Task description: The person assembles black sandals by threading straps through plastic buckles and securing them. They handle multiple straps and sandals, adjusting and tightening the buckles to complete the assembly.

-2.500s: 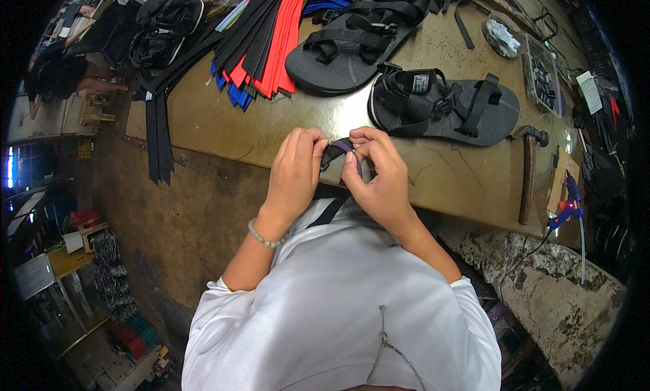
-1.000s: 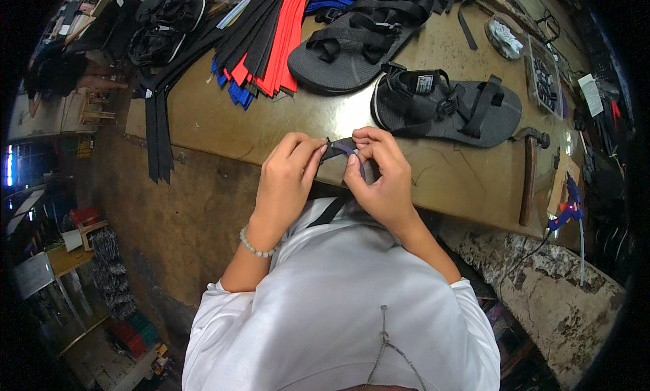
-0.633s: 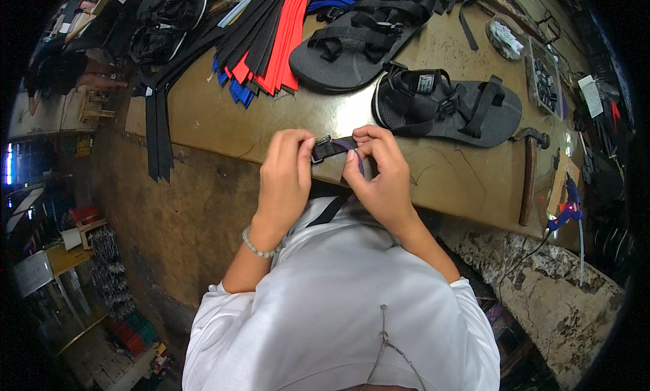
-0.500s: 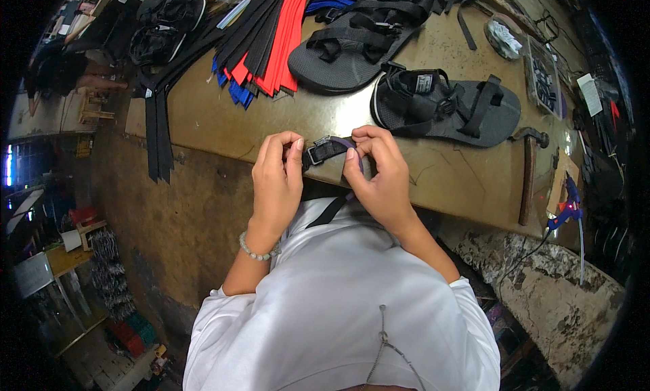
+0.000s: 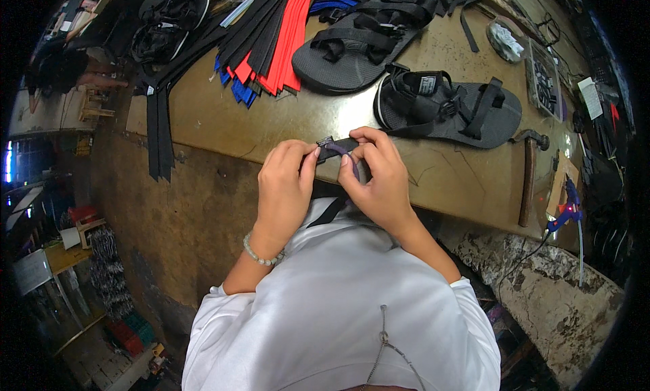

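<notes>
Above the table's front edge, my left hand point(image 5: 288, 181) pinches the left end of a short black strap point(image 5: 331, 151) beside a small dark buckle point(image 5: 326, 141). My right hand point(image 5: 380, 181) grips the same strap at its right, with thumb and fingers closed. A purplish strip point(image 5: 349, 155) curves along the strap between the hands. My fingers hide parts of both ends. A black strap tail point(image 5: 328, 212) lies lower down against my white shirt. Just beyond my right hand rests a black sandal point(image 5: 497, 113), with another sandal point(image 5: 325, 69) farther back on the table.
Red strips point(image 5: 290, 56) fan out with black and blue ones at the back left. Long black straps point(image 5: 159, 134) droop over the table's edge. At right are a hammer point(image 5: 528, 178), a purple glue gun point(image 5: 567, 213) with its cord, and a clear box point(image 5: 544, 83) of small parts.
My left hand has shifted slightly right, closer to my right hand. The strap has turned, its buckle now sits at my left fingertips, and more of the purplish strip shows.
</notes>
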Action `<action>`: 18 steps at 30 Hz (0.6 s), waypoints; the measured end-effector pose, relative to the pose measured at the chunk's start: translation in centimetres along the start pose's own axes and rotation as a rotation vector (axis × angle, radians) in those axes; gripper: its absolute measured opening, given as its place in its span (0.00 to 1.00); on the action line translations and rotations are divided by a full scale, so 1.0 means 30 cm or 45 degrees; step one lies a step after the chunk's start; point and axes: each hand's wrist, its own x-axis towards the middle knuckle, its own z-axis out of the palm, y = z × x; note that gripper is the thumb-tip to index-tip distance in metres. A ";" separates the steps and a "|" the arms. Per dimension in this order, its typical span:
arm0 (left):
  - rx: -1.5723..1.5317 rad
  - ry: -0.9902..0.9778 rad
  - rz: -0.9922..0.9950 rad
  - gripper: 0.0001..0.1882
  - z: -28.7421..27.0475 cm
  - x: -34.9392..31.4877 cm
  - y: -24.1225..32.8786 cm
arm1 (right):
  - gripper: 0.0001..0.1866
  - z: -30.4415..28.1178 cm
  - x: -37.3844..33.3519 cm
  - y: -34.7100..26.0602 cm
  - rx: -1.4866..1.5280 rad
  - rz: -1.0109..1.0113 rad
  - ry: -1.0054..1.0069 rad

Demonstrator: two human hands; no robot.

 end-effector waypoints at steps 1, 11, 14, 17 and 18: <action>0.027 0.011 0.018 0.04 0.003 -0.003 0.000 | 0.08 0.002 0.001 0.000 -0.018 -0.010 0.000; -0.123 0.037 -0.188 0.06 0.013 -0.009 0.011 | 0.04 0.003 -0.007 0.005 0.177 0.219 0.062; -0.125 0.084 -0.159 0.07 0.019 -0.006 0.014 | 0.04 0.002 -0.002 0.009 0.060 0.058 0.059; 0.075 0.081 -0.040 0.10 0.024 -0.008 0.015 | 0.06 0.005 0.000 0.008 0.082 0.057 0.077; 0.077 0.072 -0.052 0.10 0.024 -0.009 0.014 | 0.07 0.006 -0.001 0.007 0.095 0.071 0.075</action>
